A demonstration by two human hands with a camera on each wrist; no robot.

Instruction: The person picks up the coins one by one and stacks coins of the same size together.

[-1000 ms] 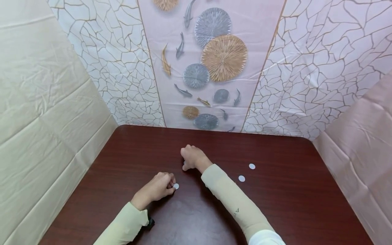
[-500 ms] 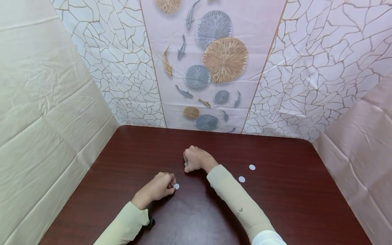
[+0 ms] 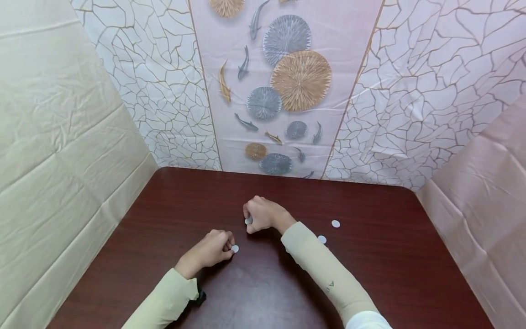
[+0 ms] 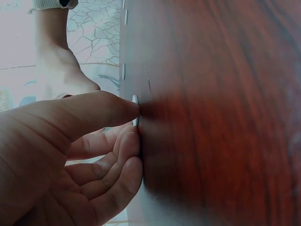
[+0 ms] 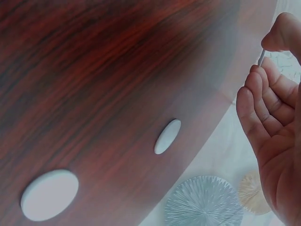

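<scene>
My left hand [image 3: 208, 250] pinches a thin white disc [image 3: 235, 248] by its edge, thumb on one side and curled fingers on the other. The left wrist view shows that disc [image 4: 135, 100] edge-on, flat at the tabletop. Farther back and to the right, my right hand [image 3: 263, 214] grips another white disc [image 3: 248, 220] between thumb and fingertips. This disc [image 5: 261, 57] appears tilted and clear of the table in the right wrist view. Two more white discs lie flat beyond the right forearm, one farther back [image 3: 335, 224] and one nearer [image 3: 322, 239], close to the sleeve.
The dark red wooden table [image 3: 390, 265] has rounded far corners. A patterned cloth [image 3: 300, 82] hangs behind it, and pale cloths flank it at the left [image 3: 82, 160] and right [image 3: 485, 183]. A black item [image 3: 200, 298] shows under the left wrist.
My right hand has shifted slightly right and turned, so the disc in its grip now shows. Its forearm has swung right, reaching the nearer loose disc. My left hand keeps its place.
</scene>
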